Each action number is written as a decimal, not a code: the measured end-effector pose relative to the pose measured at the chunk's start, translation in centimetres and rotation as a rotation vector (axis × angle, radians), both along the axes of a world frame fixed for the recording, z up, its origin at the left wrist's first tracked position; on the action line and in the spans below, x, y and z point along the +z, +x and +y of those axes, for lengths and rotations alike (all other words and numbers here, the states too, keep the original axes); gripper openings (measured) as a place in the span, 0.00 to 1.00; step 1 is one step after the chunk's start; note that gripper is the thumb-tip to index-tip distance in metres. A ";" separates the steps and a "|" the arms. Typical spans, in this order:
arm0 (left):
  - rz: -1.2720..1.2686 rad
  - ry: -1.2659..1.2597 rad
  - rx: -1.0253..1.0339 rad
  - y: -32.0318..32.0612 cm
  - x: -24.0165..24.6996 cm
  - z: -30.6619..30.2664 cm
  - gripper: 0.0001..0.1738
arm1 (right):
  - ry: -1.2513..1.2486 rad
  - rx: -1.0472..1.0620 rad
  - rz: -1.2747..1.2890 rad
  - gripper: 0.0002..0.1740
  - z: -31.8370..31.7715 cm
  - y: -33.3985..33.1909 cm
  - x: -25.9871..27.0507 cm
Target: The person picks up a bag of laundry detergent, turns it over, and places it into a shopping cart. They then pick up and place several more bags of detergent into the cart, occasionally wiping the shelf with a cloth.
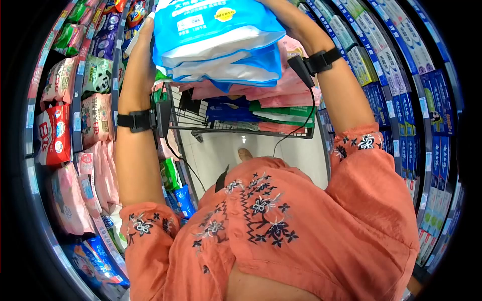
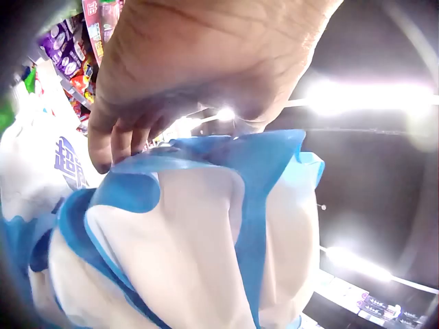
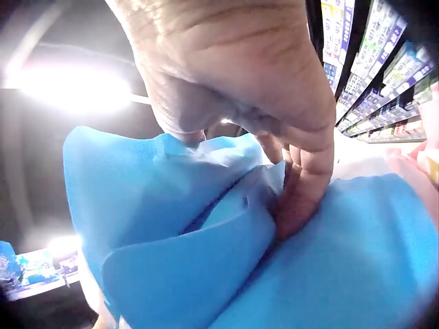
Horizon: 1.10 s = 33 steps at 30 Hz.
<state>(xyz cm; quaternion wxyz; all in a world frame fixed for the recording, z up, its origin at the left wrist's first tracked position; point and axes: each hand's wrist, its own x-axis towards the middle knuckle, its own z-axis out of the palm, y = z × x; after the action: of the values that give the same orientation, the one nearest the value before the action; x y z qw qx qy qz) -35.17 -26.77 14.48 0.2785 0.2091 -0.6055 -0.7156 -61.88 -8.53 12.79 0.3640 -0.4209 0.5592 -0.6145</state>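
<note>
Blue-and-white plastic packages [image 1: 221,45], at least two stacked, are held up at the top of the head view above a shopping cart. The left hand [image 1: 145,42] grips their left side; in the left wrist view its fingers curl over the edge of the blue-and-white wrapping [image 2: 199,240], the hand [image 2: 206,62] above it. At the opposite side the right hand [image 1: 281,12] grips the stack. The right wrist view shows this hand [image 3: 240,75] with fingers pressed into folds of the blue wrapping [image 3: 185,267], thumb on the near side.
The cart [image 1: 241,131] holds pink packages [image 1: 251,93] and blue and green packs [image 1: 286,114]. Shelves with bagged goods [image 1: 55,135] run along the left, shelves of boxed goods [image 1: 409,145] along the right. Cables hang from both wrist straps.
</note>
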 end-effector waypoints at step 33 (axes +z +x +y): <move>-0.745 -0.816 1.009 29.5 -17.5 -14.5 0.22 | 0.624 0.423 0.960 0.19 6.3 20.3 -28.7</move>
<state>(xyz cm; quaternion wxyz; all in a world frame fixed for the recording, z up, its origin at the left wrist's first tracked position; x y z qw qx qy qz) -5.62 -41.31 -3.05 0.4047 0.5701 -0.7077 -0.1012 -41.63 -2.25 -15.91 0.2915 -0.6263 0.7188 -0.0775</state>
